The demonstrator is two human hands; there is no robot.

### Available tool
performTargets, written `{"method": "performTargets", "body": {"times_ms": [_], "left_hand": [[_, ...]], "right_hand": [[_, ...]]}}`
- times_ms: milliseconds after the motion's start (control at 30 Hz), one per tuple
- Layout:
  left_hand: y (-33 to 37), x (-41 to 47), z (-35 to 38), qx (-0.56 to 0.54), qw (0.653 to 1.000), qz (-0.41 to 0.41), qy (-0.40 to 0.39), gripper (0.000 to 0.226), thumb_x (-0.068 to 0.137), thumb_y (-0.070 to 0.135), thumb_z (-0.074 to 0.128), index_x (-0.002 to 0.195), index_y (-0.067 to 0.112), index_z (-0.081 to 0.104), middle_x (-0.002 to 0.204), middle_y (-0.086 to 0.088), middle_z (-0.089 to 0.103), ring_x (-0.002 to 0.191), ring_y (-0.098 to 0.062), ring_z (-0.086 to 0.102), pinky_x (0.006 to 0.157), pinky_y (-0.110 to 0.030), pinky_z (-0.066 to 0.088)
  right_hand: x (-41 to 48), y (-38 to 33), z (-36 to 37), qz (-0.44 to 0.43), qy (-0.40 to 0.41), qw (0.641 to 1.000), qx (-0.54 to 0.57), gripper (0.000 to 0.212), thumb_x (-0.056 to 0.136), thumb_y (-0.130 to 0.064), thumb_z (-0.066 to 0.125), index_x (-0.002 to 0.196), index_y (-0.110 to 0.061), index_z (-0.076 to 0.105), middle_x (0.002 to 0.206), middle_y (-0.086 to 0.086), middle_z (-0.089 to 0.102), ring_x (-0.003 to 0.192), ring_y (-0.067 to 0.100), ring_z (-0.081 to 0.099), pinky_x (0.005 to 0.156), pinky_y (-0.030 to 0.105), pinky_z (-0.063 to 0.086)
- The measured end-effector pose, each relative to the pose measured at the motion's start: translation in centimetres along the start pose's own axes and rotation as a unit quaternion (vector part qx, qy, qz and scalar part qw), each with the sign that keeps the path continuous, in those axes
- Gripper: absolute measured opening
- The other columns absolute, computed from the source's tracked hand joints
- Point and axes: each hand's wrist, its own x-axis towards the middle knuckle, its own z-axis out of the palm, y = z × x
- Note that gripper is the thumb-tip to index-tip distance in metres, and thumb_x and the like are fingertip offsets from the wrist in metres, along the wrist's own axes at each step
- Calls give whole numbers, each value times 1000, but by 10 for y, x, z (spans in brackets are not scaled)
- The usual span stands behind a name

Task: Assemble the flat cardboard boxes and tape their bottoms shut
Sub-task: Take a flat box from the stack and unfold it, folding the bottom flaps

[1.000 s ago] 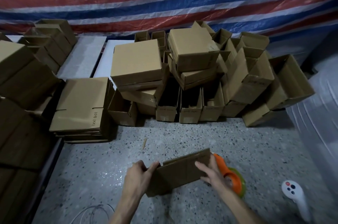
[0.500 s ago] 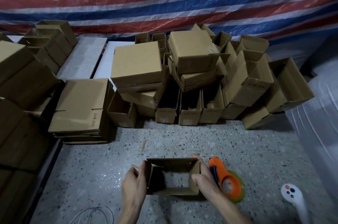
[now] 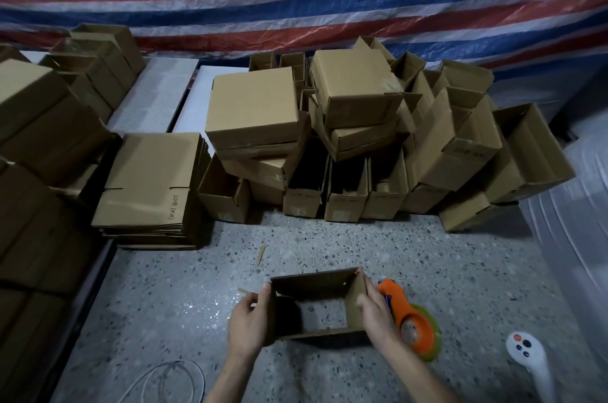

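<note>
I held the opened cardboard box [image 3: 312, 286] between my hands: the fingers of my left hand [image 3: 247, 320] pinched its left wall and those of my right hand [image 3: 375, 315] gripped its right wall. The orange tape dispenser [image 3: 411, 325] lay just right of my right fingers. The stack of flat boxes [image 3: 148, 182] sat well beyond my left fingers.

"What are you holding?"

"My left hand [image 3: 246, 327] and right hand [image 3: 375, 320] each grip a side wall of an open-ended box [image 3: 316, 286]. The floor [image 3: 362, 248] shows through it."

"What's around it?"

"The tape dispenser [image 3: 411, 327] is just right of my right hand. Flat boxes [image 3: 148, 185] are stacked far left, and assembled boxes [image 3: 253, 103] are piled beyond."
</note>
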Motion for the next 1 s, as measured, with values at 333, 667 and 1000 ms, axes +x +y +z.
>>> {"method": "performTargets", "body": {"times_ms": [333,667,1000], "left_hand": [[-2,2,-19,-109,986,-75,-106,34,94,48,62,94,18,77,92,-5,78,76,-35,75,69,-42,62],[-28,14,-43,-126,967,-76,-210,24,97,35,60,114,30,76,112,5,75,98,-23,74,80,-30,57],[-59,22,-31,-156,974,58,-151,24,81,27,76,103,20,70,124,0,68,107,-25,70,85,-49,60]], "right_hand": [[4,9,-16,59,-53,973,214,72,88,-33,49,154,-11,30,161,3,30,145,14,30,121,32,18],[14,13,-29,73,-124,969,201,67,70,-24,83,127,-43,53,132,-19,52,120,13,52,97,60,45],[19,8,-6,-29,5,999,33,58,67,-12,92,97,-20,43,119,5,61,110,27,64,85,47,60]]}}
